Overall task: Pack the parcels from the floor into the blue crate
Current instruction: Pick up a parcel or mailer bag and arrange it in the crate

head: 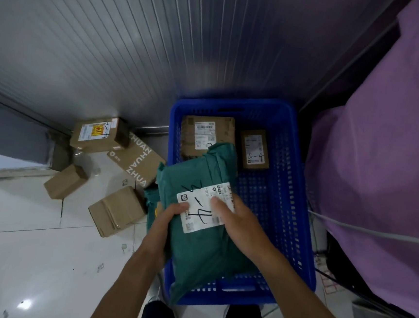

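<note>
Both hands grip a green poly mailer [197,223] over blue crate [289,191], frame centre | left hand [165,221] and right hand [233,219] clamp its edges | risk: limp bag snags rim, slides out | four cardboard boxes [99,134] wait left.

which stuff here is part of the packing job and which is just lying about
Job:
blue crate
green parcel, held by left hand and right hand
two boxes in the crate
four boxes on the floor

Lying about:
purple cloth
grey cable
</note>
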Tool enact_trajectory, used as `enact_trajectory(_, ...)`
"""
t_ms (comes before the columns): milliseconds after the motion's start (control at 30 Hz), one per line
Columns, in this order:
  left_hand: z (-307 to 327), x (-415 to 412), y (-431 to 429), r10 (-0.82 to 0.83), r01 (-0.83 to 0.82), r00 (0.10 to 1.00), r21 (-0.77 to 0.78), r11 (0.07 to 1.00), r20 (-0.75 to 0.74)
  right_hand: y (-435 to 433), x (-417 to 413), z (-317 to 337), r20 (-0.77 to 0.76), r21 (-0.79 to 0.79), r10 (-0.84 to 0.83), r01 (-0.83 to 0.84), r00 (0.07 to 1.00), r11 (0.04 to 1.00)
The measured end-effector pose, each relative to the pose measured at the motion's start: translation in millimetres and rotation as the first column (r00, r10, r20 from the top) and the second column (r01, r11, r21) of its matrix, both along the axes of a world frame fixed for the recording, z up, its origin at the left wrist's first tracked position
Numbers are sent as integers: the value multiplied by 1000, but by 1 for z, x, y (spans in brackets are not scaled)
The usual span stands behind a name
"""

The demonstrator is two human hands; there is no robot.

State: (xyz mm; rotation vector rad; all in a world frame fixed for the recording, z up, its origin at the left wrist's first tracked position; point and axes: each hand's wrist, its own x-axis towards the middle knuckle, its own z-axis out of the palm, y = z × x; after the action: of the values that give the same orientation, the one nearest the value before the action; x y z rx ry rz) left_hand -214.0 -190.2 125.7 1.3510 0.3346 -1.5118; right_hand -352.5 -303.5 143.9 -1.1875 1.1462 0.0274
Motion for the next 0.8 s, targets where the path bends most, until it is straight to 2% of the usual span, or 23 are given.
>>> enact_trajectory(167, 5, -5, 1, -67, 68, 997, 25, 997, -40, 6, -17, -2, 100, 249, -163, 134, 981, 959)
enact_trajectory(333, 7, -14, -7, -122, 125, 991, 57, 991, -52, 7, -31, -14, 97, 365, -308, 254, 946, 896)
enact_trajectory(567, -3, -27, -22, -197, 202, 978, 90, 975, -67, -8, -48, -44, 68, 372, -386, 335, 920, 866)
enact_trajectory(667, -15, -38, -30, -319, 320, 947, 148, 936, -33, -10, -61, -57, 20, 365, -422, 386, 907, 847)
enact_trajectory(800, -47, -59, -32, -557, 540, 830, 205, 816, 31, -10, -89, -81, -78, 302, -480, 480, 874, 824)
